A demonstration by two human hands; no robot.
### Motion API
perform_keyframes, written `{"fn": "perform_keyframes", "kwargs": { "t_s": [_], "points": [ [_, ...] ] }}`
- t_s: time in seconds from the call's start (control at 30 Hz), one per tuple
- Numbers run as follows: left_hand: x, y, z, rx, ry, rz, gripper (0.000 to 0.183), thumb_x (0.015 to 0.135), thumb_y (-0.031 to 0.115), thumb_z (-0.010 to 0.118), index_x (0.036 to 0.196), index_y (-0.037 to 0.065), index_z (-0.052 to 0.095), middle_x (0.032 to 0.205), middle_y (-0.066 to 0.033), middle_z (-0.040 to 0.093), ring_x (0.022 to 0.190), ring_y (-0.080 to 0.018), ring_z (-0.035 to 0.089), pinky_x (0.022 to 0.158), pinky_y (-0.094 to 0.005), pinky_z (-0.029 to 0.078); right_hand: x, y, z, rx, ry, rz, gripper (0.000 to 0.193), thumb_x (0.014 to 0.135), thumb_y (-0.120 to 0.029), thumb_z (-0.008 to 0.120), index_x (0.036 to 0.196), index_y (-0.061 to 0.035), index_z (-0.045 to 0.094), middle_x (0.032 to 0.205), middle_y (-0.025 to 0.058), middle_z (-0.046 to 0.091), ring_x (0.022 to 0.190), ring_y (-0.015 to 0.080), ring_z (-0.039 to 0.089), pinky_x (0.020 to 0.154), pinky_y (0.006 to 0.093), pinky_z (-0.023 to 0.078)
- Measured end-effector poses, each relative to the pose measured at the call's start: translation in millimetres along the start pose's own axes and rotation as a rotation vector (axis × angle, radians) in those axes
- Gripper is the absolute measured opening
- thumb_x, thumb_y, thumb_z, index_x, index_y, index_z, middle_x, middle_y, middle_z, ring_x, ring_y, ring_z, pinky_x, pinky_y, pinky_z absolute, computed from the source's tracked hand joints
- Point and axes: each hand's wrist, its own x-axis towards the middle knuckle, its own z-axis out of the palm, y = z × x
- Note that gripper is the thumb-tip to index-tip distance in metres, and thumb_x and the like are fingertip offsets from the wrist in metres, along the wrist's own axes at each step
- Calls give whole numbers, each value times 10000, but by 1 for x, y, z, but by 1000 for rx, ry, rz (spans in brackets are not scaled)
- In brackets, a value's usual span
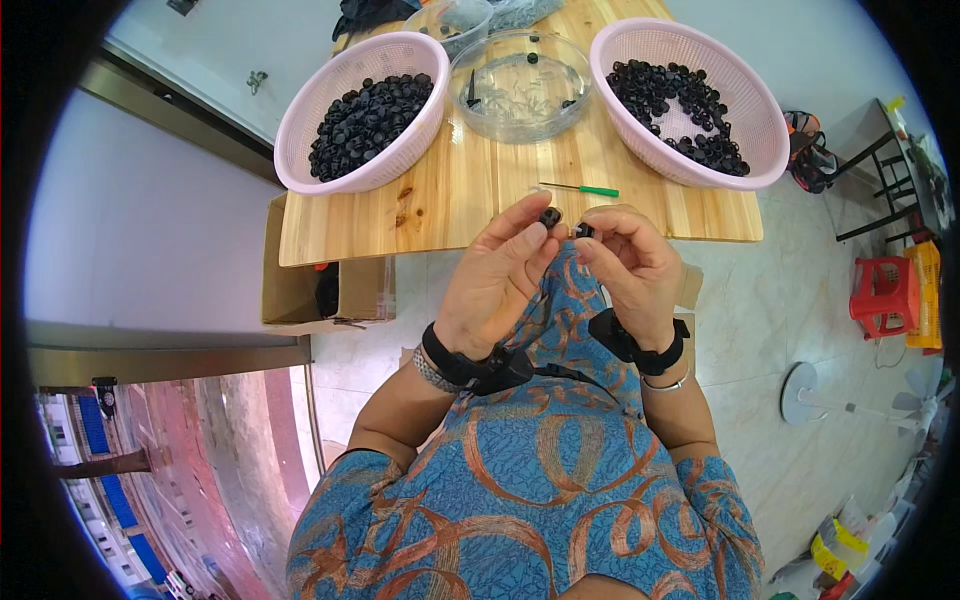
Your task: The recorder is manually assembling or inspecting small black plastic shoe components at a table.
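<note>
You have both hands raised in front of your body at the near edge of the wooden worktop [460, 215], right of that edge's left corner and close to its middle. Your left hand [497, 275] grasps a round black cap-like part [549, 217] between thumb and fingertips, and your right hand [637, 265] pinches a smaller-looking black piece [584, 230] just to its right. The two lie between your hands, near each other; whether your left fingers also touch the second one, you cannot tell. Just beyond your fingertips, a green-handled screwdriver [582, 188] lies near that edge. Farther back, a clear round tray [520, 131] stands between a left pink basket [305, 115] and a right pink basket [755, 105], each holding many small black parts.
</note>
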Motion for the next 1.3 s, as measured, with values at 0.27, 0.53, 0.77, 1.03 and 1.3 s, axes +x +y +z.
{"fn": "perform_keyframes", "kwargs": {
  "t_s": [0.27, 0.53, 0.77, 1.03, 1.3],
  "points": [
    [-3, 0, -2, 91, -56, 16, 249, 864, 22, 518, 1112, 0, 524, 1023, -93, 577, 939, -147, 573, 808, -226, 493, 3, -10, 6, -227, -21, -114, 204, 751, 18, 642, 947, 20, 584, 890, 66, 575, 757, 101, 552, 653, 213, 460],
    [-4, -1, -7, 128, -104, 30, 243, 839, 5, 549, 1082, 24, 539, 1004, -68, 588, 896, -116, 577, 776, -215, 494, 4, -14, 11, -272, -52, -166, 187, 759, -3, 642, 937, 22, 590, 846, 68, 575, 713, 103, 552, 616, 210, 457],
    [-6, 0, -8, 88, -81, 33, 258, 835, 1, 552, 1092, 19, 534, 1003, -73, 589, 890, -130, 584, 780, -217, 496, 2, -16, 9, -247, -45, -155, 181, 762, -4, 640, 934, 19, 589, 832, 66, 570, 702, 99, 546, 600, 210, 454],
    [-11, 2, -4, 176, -90, 50, 277, 824, -14, 557, 1097, 10, 527, 991, -72, 581, 885, -124, 573, 799, -241, 488, 1, -20, 11, -316, -91, -151, 185, 751, -21, 646, 921, 24, 588, 841, 84, 580, 639, 111, 559, 558, 218, 450],
    [-10, 1, -3, 306, -87, 119, 249, 841, -4, 533, 1084, 13, 488, 1017, -82, 557, 936, -153, 554, 848, -282, 460, 2, -29, 12, -406, -114, -226, 162, 747, -18, 637, 898, 16, 590, 809, 84, 573, 624, 135, 563, 550, 226, 453]
  ]
}}
